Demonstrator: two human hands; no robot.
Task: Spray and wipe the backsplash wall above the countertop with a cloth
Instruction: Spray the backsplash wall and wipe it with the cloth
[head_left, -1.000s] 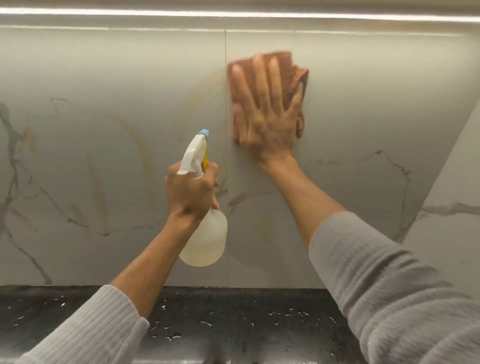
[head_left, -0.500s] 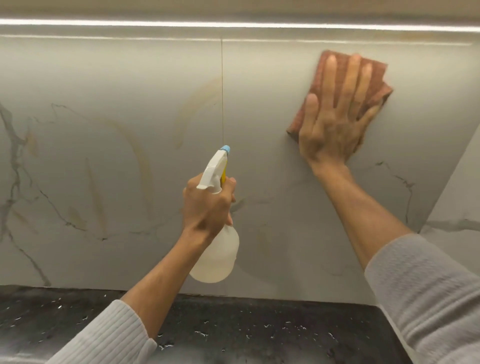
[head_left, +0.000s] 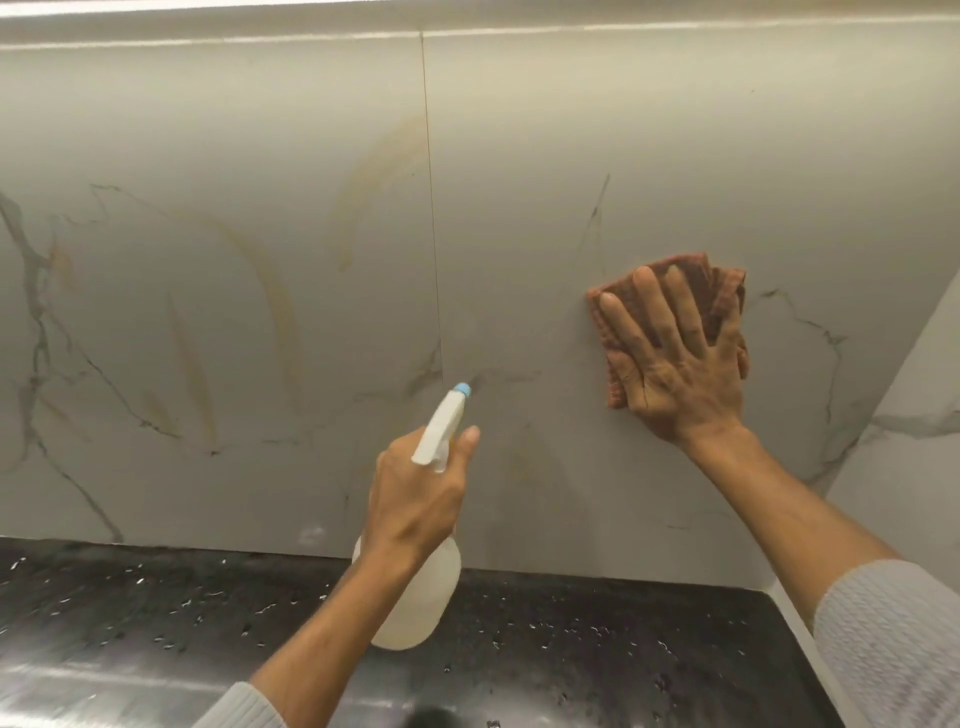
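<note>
A marble-patterned backsplash wall (head_left: 260, 156) fills most of the view, with yellowish streaks left of its vertical seam. My right hand (head_left: 680, 364) lies flat with spread fingers on a folded reddish-brown cloth (head_left: 722, 291), pressing it against the wall right of the seam at mid height. My left hand (head_left: 415, 499) grips the neck of a translucent spray bottle (head_left: 415, 597) with a white trigger head and blue nozzle tip, held upright in front of the lower wall, nozzle pointing at the wall.
A dark speckled countertop (head_left: 571, 639) with water droplets runs along the bottom. A side wall (head_left: 909, 441) of the same marble meets the backsplash at the right corner. A lit strip runs along the top edge.
My right hand slid the cloth from near the seam at the top to the right, then down to mid height. The left hand keeps holding the bottle in about the same place.
</note>
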